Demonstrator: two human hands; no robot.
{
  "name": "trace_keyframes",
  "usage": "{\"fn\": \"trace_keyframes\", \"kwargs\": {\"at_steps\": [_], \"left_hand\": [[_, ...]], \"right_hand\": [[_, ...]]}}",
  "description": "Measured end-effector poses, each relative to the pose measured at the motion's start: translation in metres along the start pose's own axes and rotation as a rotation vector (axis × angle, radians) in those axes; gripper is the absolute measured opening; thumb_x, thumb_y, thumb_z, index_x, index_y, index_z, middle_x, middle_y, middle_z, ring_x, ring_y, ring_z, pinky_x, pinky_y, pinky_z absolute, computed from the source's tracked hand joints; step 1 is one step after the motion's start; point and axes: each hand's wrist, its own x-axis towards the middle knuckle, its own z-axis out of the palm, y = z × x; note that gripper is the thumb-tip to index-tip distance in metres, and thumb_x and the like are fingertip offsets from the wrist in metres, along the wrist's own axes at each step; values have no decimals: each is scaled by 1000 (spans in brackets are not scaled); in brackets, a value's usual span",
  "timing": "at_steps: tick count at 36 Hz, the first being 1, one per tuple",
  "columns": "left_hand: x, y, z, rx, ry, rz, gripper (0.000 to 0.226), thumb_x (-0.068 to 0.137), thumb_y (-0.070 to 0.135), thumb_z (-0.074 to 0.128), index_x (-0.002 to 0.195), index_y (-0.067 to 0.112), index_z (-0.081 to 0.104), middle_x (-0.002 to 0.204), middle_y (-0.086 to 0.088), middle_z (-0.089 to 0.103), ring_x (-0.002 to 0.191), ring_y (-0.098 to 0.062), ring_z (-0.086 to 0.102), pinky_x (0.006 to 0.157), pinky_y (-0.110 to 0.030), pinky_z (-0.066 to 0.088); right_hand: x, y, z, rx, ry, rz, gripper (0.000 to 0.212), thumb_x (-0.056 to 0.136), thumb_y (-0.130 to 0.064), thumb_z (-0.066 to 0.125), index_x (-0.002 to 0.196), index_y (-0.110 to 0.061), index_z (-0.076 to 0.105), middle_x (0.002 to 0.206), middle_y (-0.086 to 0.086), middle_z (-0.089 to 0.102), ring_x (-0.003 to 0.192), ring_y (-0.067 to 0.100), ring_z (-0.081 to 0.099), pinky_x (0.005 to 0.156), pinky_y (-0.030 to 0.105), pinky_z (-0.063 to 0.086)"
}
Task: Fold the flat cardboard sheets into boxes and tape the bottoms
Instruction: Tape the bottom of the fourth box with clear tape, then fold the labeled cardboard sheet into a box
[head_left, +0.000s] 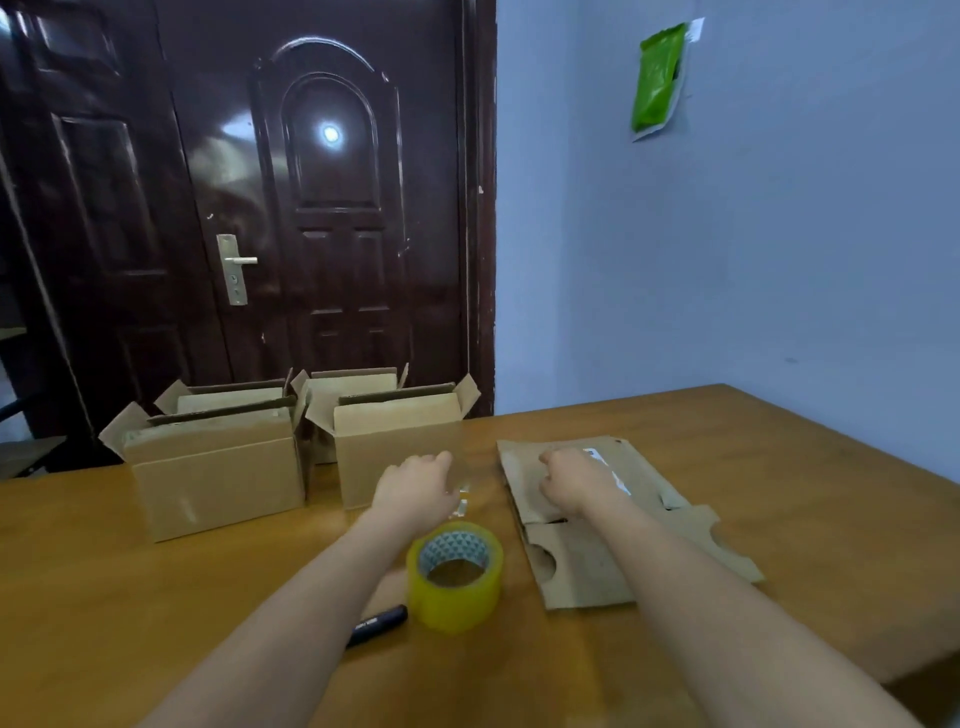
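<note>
Several folded cardboard boxes stand open-topped at the table's far left, the nearest ones being a wide box (218, 480) and a narrower box (363, 452). A pile of flat cardboard sheets (582, 566) lies to the right. My left hand (415, 491) is closed just in front of the narrower box, with a shiny clear strip of tape (461, 501) at its fingertips. My right hand (574, 478) is a closed fist resting on top of the flat sheets. A yellowish tape roll (454, 579) stands between my forearms.
A black marker (376, 623) lies near the tape roll, partly under my left forearm. The wooden table (779, 519) ends at the right and near right corner. A dark door (332, 208) is behind the boxes, and a green bag (657, 78) hangs on the blue wall.
</note>
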Motion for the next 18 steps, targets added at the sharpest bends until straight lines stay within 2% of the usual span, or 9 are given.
{"fn": "trace_keyframes", "kwargs": {"at_steps": [3, 7, 11, 14, 18], "left_hand": [[11, 33, 4, -47, -48, 31, 36, 95, 38, 43, 124, 16, 45, 122, -7, 57, 112, -29, 52, 85, -40, 42], [19, 68, 14, -135, -162, 16, 42, 95, 39, 41, 129, 15, 42, 122, -8, 58, 109, -29, 55, 86, -40, 45], [22, 88, 25, -80, -298, 6, 48, 94, 42, 40, 133, 14, 39, 124, -10, 56, 110, -29, 55, 91, -41, 44], [25, 96, 28, -121, -356, -14, 50, 94, 44, 40, 133, 12, 40, 130, -11, 53, 115, -29, 51, 100, -43, 39], [33, 105, 33, -310, -375, -80, 52, 94, 41, 43, 135, 10, 41, 133, -12, 49, 116, -28, 50, 86, -31, 41]], "right_hand": [[-12, 33, -4, 52, -35, 68, 37, 92, -16, 37, 126, -10, 51, 134, 9, 48, 110, 27, 53, 79, 32, 46], [-31, 78, -10, 20, -19, 180, 34, 93, -22, 42, 124, -10, 50, 128, 9, 51, 111, 26, 52, 78, 31, 43], [-45, 119, -6, 57, -16, 355, 44, 96, -33, 40, 133, -10, 42, 135, 11, 43, 126, 28, 39, 98, 41, 39], [-51, 138, -2, 135, -44, 464, 54, 97, -43, 35, 138, -8, 35, 142, 13, 36, 131, 30, 34, 102, 42, 34], [-51, 146, 0, 369, -79, 528, 60, 97, -43, 37, 142, -3, 29, 142, 15, 40, 128, 32, 41, 99, 37, 36]]}}
